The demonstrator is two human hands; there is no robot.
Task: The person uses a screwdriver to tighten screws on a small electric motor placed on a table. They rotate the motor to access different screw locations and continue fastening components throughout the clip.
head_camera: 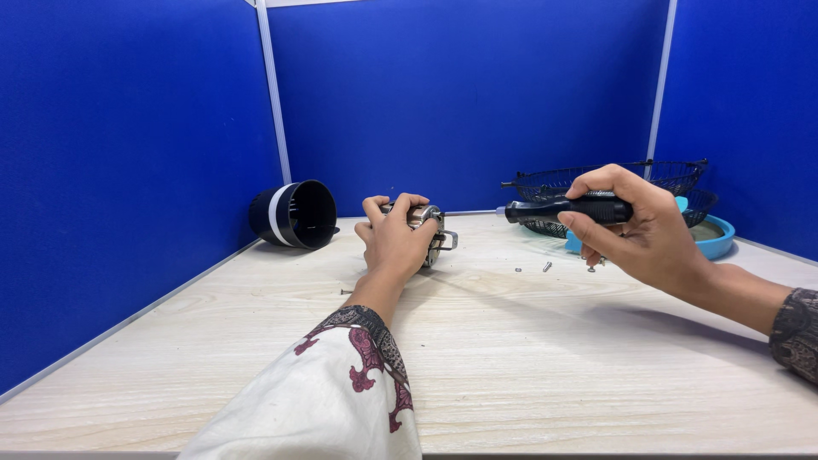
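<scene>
My left hand (394, 238) grips a small round metal motor (431, 232) that rests on the pale wooden table (511, 358) near its middle. My right hand (635, 226) is raised above the table to the right and holds a black-handled screwdriver (554, 209) level, its tip pointing left toward the motor. A gap separates the screwdriver tip from the motor. Several small screws (547, 267) lie loose on the table below the screwdriver.
A black cylindrical housing with a white band (294, 214) lies on its side at the back left. Black wire fan grilles (613, 181) and a blue dish (711, 236) sit at the back right. Blue partition walls (469, 94) enclose the table on three sides.
</scene>
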